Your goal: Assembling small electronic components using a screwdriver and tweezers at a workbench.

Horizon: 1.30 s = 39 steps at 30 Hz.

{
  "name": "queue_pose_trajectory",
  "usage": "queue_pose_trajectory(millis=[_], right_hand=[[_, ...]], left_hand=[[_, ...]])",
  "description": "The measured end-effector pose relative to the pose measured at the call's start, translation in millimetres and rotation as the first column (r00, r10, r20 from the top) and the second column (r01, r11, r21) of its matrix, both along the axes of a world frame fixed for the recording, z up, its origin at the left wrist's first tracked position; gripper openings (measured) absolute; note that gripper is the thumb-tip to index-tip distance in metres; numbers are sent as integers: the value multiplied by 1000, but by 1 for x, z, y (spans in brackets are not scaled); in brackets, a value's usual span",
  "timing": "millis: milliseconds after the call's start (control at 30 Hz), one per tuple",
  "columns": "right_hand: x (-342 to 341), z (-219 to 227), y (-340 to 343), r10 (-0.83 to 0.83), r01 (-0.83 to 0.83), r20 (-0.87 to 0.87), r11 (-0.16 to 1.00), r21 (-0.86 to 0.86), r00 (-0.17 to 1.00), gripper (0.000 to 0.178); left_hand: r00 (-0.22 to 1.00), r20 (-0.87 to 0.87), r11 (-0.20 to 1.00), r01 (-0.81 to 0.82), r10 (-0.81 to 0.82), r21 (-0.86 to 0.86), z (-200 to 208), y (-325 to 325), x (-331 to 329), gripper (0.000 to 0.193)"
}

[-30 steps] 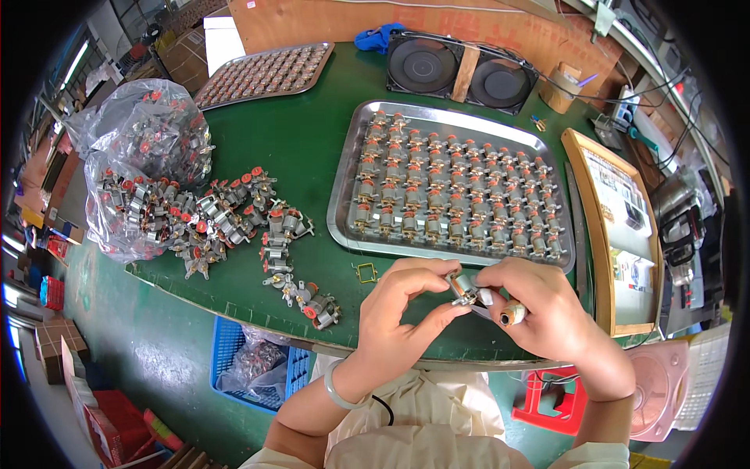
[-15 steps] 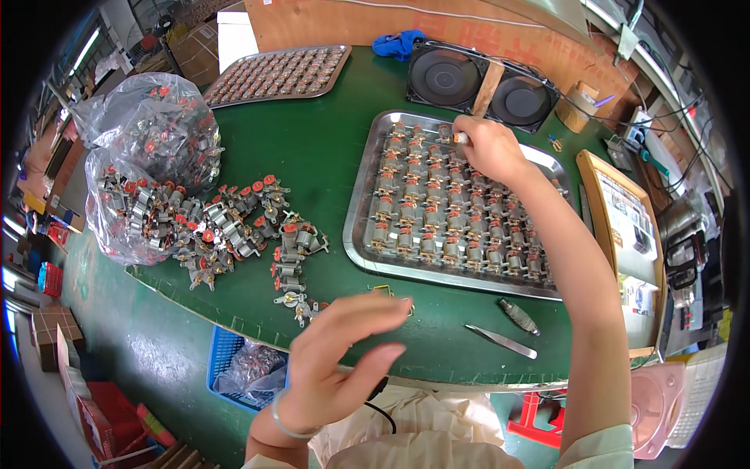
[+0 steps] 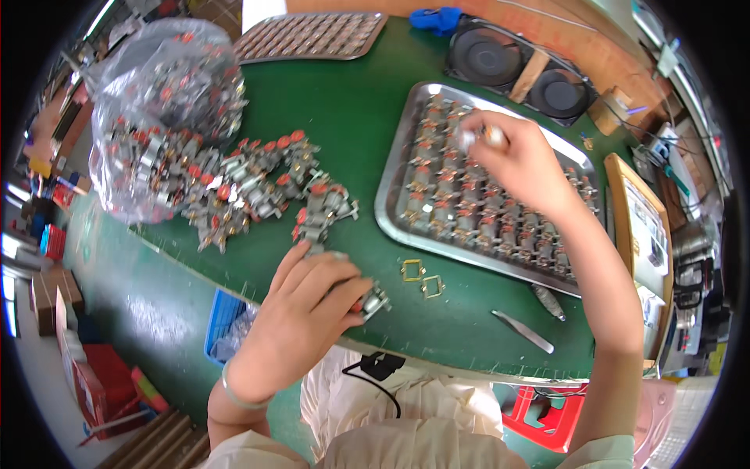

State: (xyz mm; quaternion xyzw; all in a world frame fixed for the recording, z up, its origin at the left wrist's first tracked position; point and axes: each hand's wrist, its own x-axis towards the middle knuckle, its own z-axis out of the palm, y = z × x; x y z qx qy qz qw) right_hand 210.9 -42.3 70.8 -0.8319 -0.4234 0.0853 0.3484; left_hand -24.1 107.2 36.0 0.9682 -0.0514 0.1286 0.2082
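My left hand (image 3: 301,320) is curled at the table's front edge, its fingertips closed on a small grey metal part with a red disc (image 3: 375,302). Just behind its fingers lies a loose heap of similar parts (image 3: 250,184), spilling from a clear plastic bag (image 3: 117,187). Above the steel tray (image 3: 388,205), my right hand (image 3: 519,160) is closed around a small thing with a white and orange end (image 3: 494,137), blurred and mostly covered by the fingers. Rows of the grey parts (image 3: 466,207) stand in that tray. Two square brass-coloured frames (image 3: 412,270) lie between my hands.
Tweezers (image 3: 523,331) and a stubby grey tool (image 3: 548,302) lie in front of the tray. Two black fans (image 3: 519,70) joined by a wooden strip stand behind it. A second filled tray (image 3: 312,39) is at the back left. A framed board (image 3: 644,242) borders the right side.
My left hand has moved left and down onto a grey part and closed on it. My right hand, still closed, has shifted over the tray. The whole view has shifted, baring the brass-coloured frames.
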Motion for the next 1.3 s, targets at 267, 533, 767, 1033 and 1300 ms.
queue_pose_trajectory(millis=[267, 533, 767, 1033, 1300], right_hand=[[-115, -15, 12, 371, -341, 25, 876, -341, 928, 37], [-118, -17, 19, 379, -331, 95, 885, -327, 921, 28], [-108, 1, 23, 392, -392, -78, 842, -371, 916, 27], [-100, -4, 13, 411, -459, -211, 834, -305, 887, 30], [-105, -2, 4, 257, -385, -438, 894, -231, 861, 26]], left_hand=[[966, 252, 996, 67, -48, -66, -21, 8, 8, 28], [959, 262, 988, 135, -111, -79, -18, 15, 0, 21], [946, 305, 988, 138, -112, -65, -12, 9, -1, 24], [935, 338, 985, 150, -112, -86, -16, 6, 0, 25], [911, 395, 968, 196, -122, -154, -25, 6, 4, 29]])
